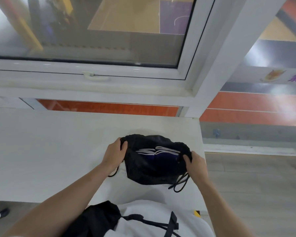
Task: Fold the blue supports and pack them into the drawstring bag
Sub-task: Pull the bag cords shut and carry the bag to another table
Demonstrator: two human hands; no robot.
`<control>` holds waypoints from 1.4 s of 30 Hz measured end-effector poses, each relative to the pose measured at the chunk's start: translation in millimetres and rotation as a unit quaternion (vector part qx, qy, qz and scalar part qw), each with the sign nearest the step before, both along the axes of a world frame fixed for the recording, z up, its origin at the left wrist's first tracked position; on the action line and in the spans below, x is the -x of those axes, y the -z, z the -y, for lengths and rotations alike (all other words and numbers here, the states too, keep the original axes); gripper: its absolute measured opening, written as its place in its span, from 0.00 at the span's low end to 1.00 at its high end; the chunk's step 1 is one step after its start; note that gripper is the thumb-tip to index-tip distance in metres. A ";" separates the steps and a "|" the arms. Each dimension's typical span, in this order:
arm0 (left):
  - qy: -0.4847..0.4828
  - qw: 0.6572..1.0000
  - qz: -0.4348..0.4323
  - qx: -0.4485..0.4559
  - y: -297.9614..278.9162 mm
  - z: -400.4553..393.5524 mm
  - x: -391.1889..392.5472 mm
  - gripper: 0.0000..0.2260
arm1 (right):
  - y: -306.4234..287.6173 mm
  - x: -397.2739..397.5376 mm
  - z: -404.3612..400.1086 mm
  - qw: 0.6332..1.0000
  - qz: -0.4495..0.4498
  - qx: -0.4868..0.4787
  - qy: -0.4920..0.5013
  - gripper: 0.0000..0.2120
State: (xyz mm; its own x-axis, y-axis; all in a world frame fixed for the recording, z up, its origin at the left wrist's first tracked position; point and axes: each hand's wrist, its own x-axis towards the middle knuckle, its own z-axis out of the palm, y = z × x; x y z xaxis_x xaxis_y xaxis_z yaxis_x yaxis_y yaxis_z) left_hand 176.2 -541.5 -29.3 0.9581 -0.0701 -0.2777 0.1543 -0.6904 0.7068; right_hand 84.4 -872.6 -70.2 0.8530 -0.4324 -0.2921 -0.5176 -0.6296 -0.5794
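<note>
My left hand (pixel 114 153) and my right hand (pixel 196 164) are bare, and both my forearms are bare too, with no sleeves, watch or rings visible. I wear a white top (pixel 154 219). Black straps (pixel 154 223) with a buckle cross it.

Your drawstring bag (pixel 149 171) is plain black, its cords (pixel 179 184) black too. Inside you see dark blue supports (pixel 162 157) edged in white. The surface (pixel 50 151) is plain white; the window frame (pixel 109 79) white as well.
</note>
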 end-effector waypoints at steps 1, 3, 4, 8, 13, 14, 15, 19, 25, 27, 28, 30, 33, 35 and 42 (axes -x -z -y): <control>-0.005 1.000 0.007 0.008 -5.1 -0.3 -1.2 0.11 | -4.1 -1.0 -1.8 1.000 0.013 -0.002 -0.004 0.13; -0.034 0.998 0.013 0.055 -12.4 -1.8 -7.1 0.11 | -18.1 -6.1 -5.7 0.999 0.041 -0.034 0.001 0.16; -0.055 0.994 0.011 0.090 -15.5 -3.0 -11.0 0.11 | -27.1 -10.4 -7.5 0.997 0.050 -0.059 0.009 0.17; -0.104 0.977 -0.005 0.186 -33.6 -4.0 -29.1 0.11 | -70.4 -27.8 -10.6 0.983 0.093 -0.157 0.028 0.15; -0.141 0.936 -0.009 0.321 -65.5 -9.1 -50.0 0.12 | -108.1 -40.2 -5.2 0.962 0.171 -0.211 0.038 0.15; -0.133 0.933 -0.013 0.334 -67.6 -11.7 -52.6 0.12 | -111.3 -42.2 -3.7 0.959 0.178 -0.217 0.040 0.16; -0.126 0.934 -0.018 0.333 -68.9 -13.3 -54.2 0.11 | -113.5 -43.8 -2.0 0.958 0.181 -0.220 0.041 0.18; -0.132 0.947 -0.049 0.290 -64.8 -24.5 -54.7 0.11 | -113.9 -43.9 8.4 0.969 0.163 -0.181 0.036 0.17; -0.145 0.950 -0.113 0.254 -60.4 -66.1 -56.4 0.12 | -100.1 -24.9 39.2 0.995 0.080 -0.053 0.014 0.17; -0.145 0.950 -0.131 0.244 -53.1 -77.9 -54.6 0.17 | -92.5 -19.6 45.4 0.996 0.071 -0.049 0.026 0.26; -0.132 0.950 -0.141 0.247 -51.0 -79.2 -52.0 0.19 | -91.7 -18.2 44.1 0.995 0.069 -0.062 0.029 0.28; -0.081 0.950 -0.156 0.260 -47.8 -76.7 -45.3 0.21 | -94.3 -18.2 35.4 0.993 0.063 -0.095 0.028 0.28; 0.006 0.956 -0.149 0.253 -53.3 -60.4 -33.4 0.19 | -99.8 -22.1 19.9 0.987 0.053 -0.152 0.008 0.29; 0.041 0.960 -0.130 0.243 -56.5 -50.2 -31.1 0.20 | -101.3 -23.5 13.8 0.979 0.053 -0.194 -0.016 0.29; 0.017 0.972 -0.037 0.233 -59.4 -40.2 -40.5 0.08 | -104.7 -24.1 13.1 0.972 0.070 -0.223 -0.019 0.19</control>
State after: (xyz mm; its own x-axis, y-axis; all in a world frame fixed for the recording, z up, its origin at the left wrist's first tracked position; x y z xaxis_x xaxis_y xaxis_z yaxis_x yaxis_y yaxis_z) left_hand 216.7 -501.3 30.2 0.9319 -0.2350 -0.2764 0.1996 -0.3041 0.9315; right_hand 108.5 -885.8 34.6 0.9106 -0.2574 -0.3233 -0.3955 -0.3160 -0.8624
